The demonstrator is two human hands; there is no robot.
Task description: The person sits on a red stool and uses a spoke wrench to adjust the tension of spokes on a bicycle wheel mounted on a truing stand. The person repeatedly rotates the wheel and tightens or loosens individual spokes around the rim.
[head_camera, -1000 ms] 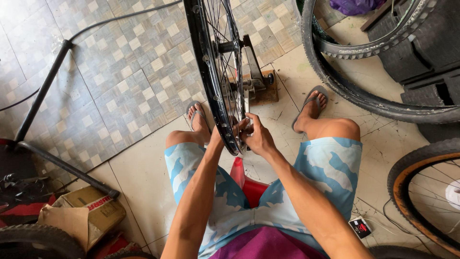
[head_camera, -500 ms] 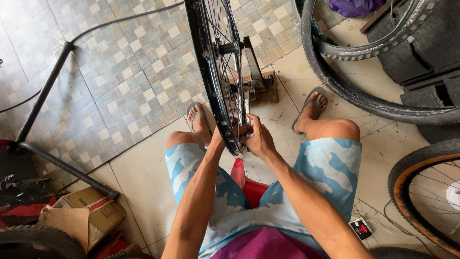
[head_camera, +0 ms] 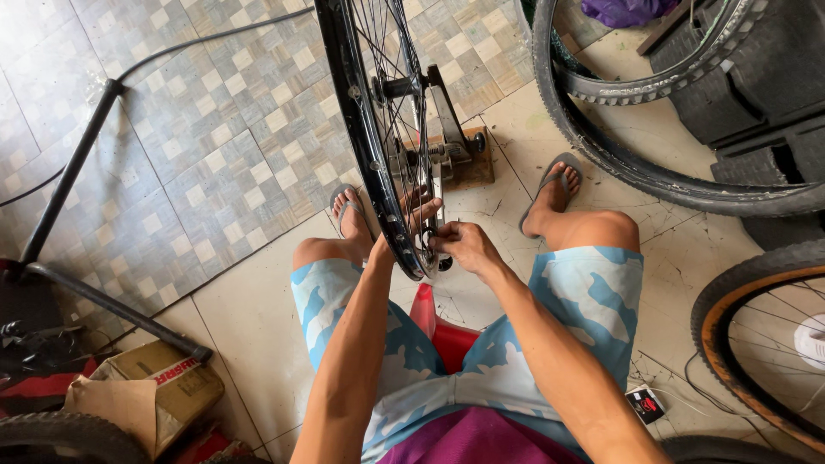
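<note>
we steady the black wheel rim (head_camera: 365, 129) with our left hand (head_camera: 411, 222) spread against it, while our right hand (head_camera: 464, 245) beside it pinches a small spoke tool (head_camera: 442, 260).

You wear loose shorts (head_camera: 593, 301) patterned in pale blue and white patches, like a soft camouflage, reaching to just above your knees. At the bottom edge of the view a strip of magenta-purple shirt (head_camera: 481, 438) shows at your waist. Your arms are bare from what can be seen, with no sleeves, watch or bands on your left hand (head_camera: 412, 219) or right hand (head_camera: 468, 247). On your feet are grey flip-flop sandals (head_camera: 550, 185) with thin straps between the toes.
</note>
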